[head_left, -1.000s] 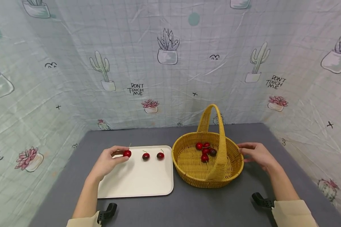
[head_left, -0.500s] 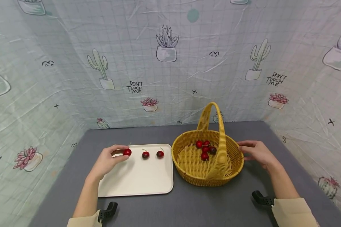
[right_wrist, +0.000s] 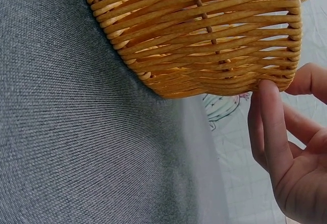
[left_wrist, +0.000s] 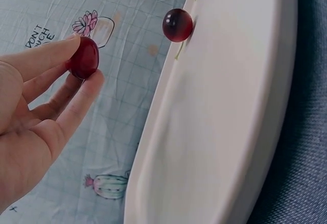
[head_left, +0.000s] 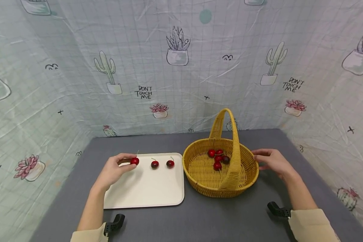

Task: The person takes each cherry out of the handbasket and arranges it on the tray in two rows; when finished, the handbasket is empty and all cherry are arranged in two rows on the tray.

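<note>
Between thumb and fingertips, my left hand pinches a red cherry by its sides, its thin stem upward. This cherry overlaps the far left part of a white tray in the head view. Two darker cherries, a middle one and a right one, lie along the tray's far side with stems up. My right hand holds the right rim of a yellow wicker basket, fingertips at the edge. In the right wrist view, one fingertip presses the woven wall just below the rim.
Several cherries lie together inside the basket, toward its back. A tall handle arches over it. Basket and tray stand side by side on a grey cloth-covered table. A printed curtain hangs behind and at both sides.
The head view has shifted slightly. Both hands keep their places, the left with the cherry pinched and the right at the basket's rim.
</note>
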A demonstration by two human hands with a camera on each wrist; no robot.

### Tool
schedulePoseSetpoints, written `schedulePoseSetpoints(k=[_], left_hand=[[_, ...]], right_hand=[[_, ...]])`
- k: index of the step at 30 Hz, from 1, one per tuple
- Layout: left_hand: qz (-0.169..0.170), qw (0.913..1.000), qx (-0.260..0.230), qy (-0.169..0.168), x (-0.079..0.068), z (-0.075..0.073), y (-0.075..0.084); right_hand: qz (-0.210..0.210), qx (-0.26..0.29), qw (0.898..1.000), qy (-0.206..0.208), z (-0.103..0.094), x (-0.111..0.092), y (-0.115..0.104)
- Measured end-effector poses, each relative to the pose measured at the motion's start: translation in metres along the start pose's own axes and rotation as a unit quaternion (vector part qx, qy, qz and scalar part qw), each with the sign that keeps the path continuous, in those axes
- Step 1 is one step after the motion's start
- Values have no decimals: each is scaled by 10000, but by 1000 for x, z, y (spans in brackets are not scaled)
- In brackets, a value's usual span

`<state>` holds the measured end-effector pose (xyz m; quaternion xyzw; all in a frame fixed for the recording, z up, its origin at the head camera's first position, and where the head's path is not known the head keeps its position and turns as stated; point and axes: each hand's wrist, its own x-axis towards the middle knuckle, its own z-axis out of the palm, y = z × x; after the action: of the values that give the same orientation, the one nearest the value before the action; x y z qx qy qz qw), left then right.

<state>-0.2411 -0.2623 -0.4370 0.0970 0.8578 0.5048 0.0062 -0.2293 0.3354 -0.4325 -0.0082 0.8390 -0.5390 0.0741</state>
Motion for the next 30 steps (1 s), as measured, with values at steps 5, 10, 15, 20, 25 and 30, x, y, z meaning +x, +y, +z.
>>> schedulePoseSetpoints(k=[5,10,15,20,25,30], left_hand=[[-30,10000,49,-15,-2,1,-2],[-4,10000,39,-5,-1,1,-2],[67,9998,158,-37,3,0,-2],[75,9997,220,-79,4,-1,0],[70,9996,248,-60,5,0,0],[48,9998,182,-25,5,0,-3]], right_hand=[[76,-35,10000,-12,2,-1,1],[93,-57,9999,-2,1,-2,-1],[64,-68,10000,4,1,-1,-4],[49,-14,10000,-35,1,-1,-2],[40,18,10000,-29,0,0,-3],[22,15,10000,-69,-2,0,-3]])
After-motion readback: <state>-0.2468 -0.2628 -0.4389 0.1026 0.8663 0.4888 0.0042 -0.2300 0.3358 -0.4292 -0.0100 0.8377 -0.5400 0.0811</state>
